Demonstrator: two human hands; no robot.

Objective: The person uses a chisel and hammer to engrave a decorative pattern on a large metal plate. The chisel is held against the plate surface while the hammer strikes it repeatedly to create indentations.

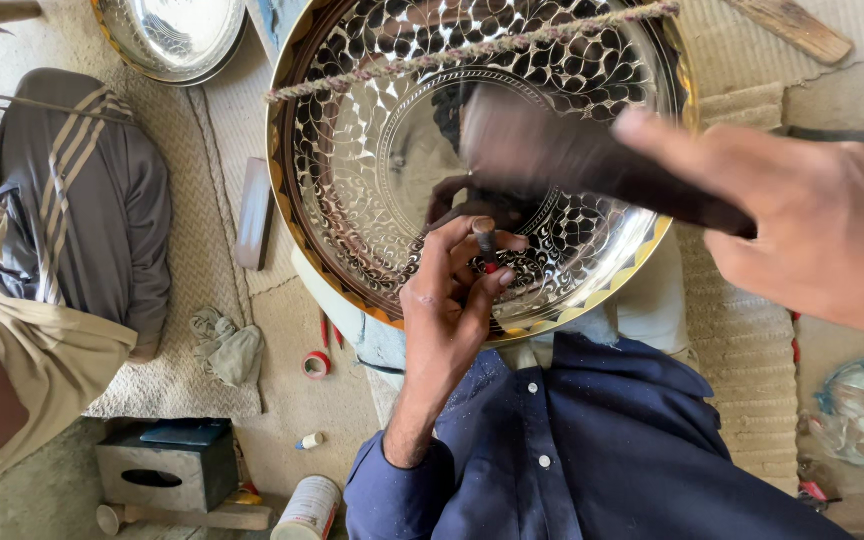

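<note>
Trousers [92, 200] of another person, grey with pale stripes, fill the left edge of the mat, with a second shiny tray [174, 35] above them. Below lie a crumpled rag [227, 345], a red tape roll [316, 364], a grey box [167, 465] and a white can [307, 508] on the floor.

In the middle, the big engraved tray [472, 160] rests tilted on the worker's lap, its gold rim toward the blue shirt [592, 450], a twisted rope [472, 50] crossing its top. The left hand [452, 300] comes up from below, fingers pinched around a short punch [485, 240] whose tip stands on the patterned band near the tray's lower edge.

To the right, the right hand [802, 220] is clenched on a dark hammer [592, 160], blurred, its head above the punch.

To my eye the work in hand is chasing the pattern, and doing it well means keeping the punch upright and firmly seated on the line, the fingertips low on its shaft and clear of its top. I would want light, even blows landing square on the punch head; a glancing hit could skid the tip across the polished metal or catch the thumb. The tray should sit steady on the lap so each mark falls beside the last one.
</note>
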